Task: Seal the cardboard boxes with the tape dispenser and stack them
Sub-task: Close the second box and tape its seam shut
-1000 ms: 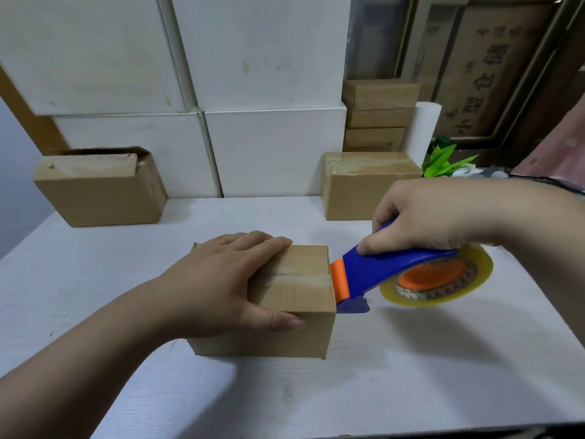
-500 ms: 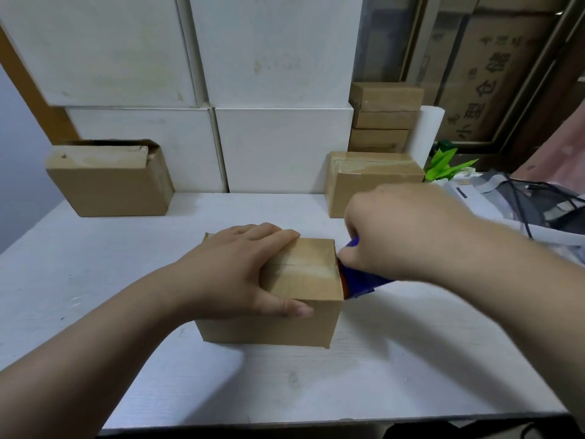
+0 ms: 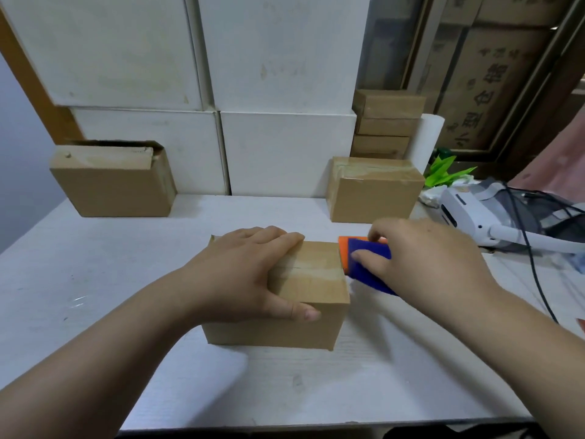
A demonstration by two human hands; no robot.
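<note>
A small cardboard box [image 3: 310, 280] stands in the middle of the white table [image 3: 95, 280], its top flaps closed with the seam showing. My left hand [image 3: 243, 274] lies over the box's left top, the thumb hooked over the near edge. My right hand [image 3: 418, 261] grips the blue and orange tape dispenser [image 3: 364, 261], whose orange front touches the box's upper right edge. The tape roll is hidden under my right hand.
A taped cardboard box [image 3: 373, 191] sits at the back right, with three smaller boxes [image 3: 386, 125] stacked behind it. An open-topped box [image 3: 114, 182] stands at the back left. White cartons [image 3: 285, 147] line the wall. A white headset [image 3: 481, 213] with cables lies at the right.
My right hand has tilted the dispenser up, so its orange front now sits at the box's top right edge. The left hand has stayed on the box.
</note>
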